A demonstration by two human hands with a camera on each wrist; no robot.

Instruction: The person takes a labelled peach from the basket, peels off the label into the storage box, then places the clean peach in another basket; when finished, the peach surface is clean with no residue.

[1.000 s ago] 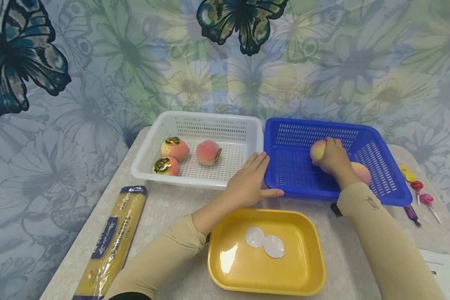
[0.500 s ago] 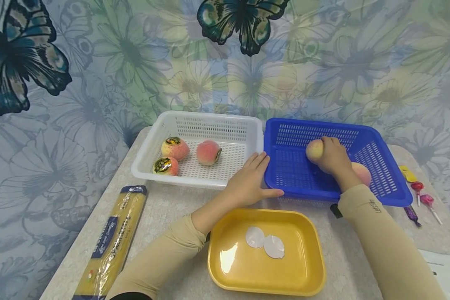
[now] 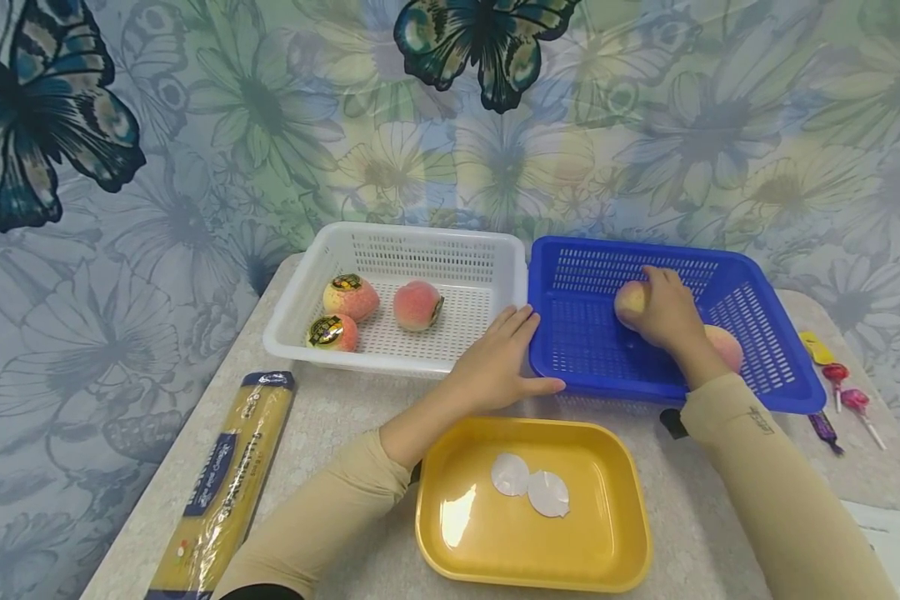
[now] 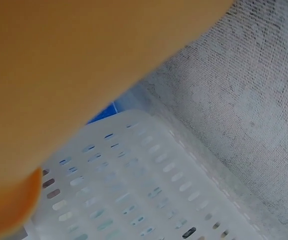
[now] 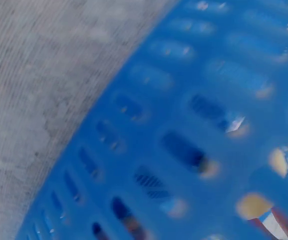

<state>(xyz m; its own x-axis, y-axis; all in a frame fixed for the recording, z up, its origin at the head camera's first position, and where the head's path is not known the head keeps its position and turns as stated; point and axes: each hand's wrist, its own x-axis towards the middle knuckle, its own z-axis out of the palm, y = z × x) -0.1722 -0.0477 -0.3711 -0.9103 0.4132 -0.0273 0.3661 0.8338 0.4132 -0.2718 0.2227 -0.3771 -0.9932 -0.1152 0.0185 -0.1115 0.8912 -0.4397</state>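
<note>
In the head view my right hand (image 3: 669, 315) grips a yellowish-pink peach (image 3: 631, 303) inside the blue basket (image 3: 585, 385). Part of that peach is covered by the fingers. A second pink peach (image 3: 723, 347) lies behind my right wrist in the same basket. My left hand (image 3: 492, 367), fingers extended, rests where the white basket (image 3: 378, 362) and the blue one meet. Three peaches sit in the white basket: two with black stickers (image 3: 351, 297) at its left, one (image 3: 417, 306) nearer its middle. The right wrist view shows only blurred blue basket wall (image 5: 148, 130) and table.
A yellow tray (image 3: 607, 567) with two white round pieces (image 3: 528, 483) stands in front of the baskets. A spaghetti pack (image 3: 225, 475) lies at the left. Lollipops (image 3: 855, 400) and small wrapped sweets lie at the right, near a white sheet (image 3: 892, 533).
Within the blue basket, my right hand has shifted the peach slightly, first left and then a little back to the right. The left hand stays practically still.
</note>
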